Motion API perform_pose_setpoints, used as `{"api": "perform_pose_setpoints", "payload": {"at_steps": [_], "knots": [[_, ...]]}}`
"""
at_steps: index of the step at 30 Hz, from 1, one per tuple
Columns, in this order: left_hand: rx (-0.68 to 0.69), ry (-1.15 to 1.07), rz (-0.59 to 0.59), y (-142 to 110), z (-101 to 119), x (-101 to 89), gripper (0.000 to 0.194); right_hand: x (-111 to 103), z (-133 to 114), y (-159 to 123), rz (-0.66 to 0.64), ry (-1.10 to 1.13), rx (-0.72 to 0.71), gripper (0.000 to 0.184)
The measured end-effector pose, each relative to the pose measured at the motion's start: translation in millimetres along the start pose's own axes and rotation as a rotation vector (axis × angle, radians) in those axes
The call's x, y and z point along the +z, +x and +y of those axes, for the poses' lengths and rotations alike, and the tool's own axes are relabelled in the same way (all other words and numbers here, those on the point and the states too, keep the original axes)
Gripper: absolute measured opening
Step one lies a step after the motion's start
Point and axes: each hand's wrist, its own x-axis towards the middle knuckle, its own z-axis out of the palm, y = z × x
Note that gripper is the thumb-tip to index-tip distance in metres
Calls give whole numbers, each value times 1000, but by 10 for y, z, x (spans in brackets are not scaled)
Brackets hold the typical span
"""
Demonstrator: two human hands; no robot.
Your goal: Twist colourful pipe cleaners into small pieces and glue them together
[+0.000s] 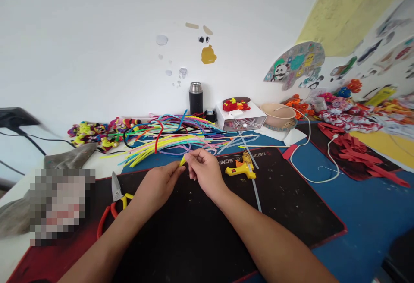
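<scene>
Over the black desk mat (pixel 181 240), my left hand (pixel 159 184) and my right hand (pixel 204 168) meet. Both are closed with fingertips pinching a small yellow piece (pixel 183 160), which looks like a bit of pipe cleaner; most of it is hidden by my fingers. Just beyond them lies a loose heap of colourful pipe cleaners (pixel 168 138). To the right of my right hand rests a yellow glue gun (pixel 241 170). Left of my left forearm are scissors (pixel 118 196) with red and yellow handles, partly covered by the arm.
At the back stand a black thermos (pixel 196 98), a white drawer box (pixel 241 117) and a beige bowl (pixel 278 117). A white cable (pixel 309 179) loops over the blue table at right, near red strips (pixel 359 153). Small fuzzy figures (pixel 87 132) sit at back left, near grey cloth (pixel 69 160).
</scene>
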Motion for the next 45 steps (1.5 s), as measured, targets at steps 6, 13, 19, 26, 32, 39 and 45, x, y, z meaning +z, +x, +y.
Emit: {"api": "perform_pose_setpoints", "payload": {"at_steps": [6, 13, 19, 26, 32, 39, 45], "knots": [[-183, -532, -134, 17, -50, 0, 44, -17, -12, 16, -73, 90, 62, 36], [-259, -1033, -175, 49, -31, -70, 51, -7, -96, -24, -291, 244, 161, 40], [-272, -1045, -260, 30, 41, -49, 53, 17, -98, -42, -295, 219, 163, 40], [-172, -953, -333, 1, 22, -24, 49, 21, -100, -39, -157, 190, 149, 45], [-168, -683, -367, -8, -10, -81, 54, 34, -52, -28, -122, 150, 93, 45], [-252, -722, -379, -23, -55, -84, 52, 65, -62, -81, -131, 104, 73, 43], [-227, -865, -421, 26, -84, -34, 53, 19, -85, -46, -129, 133, 121, 46]]}}
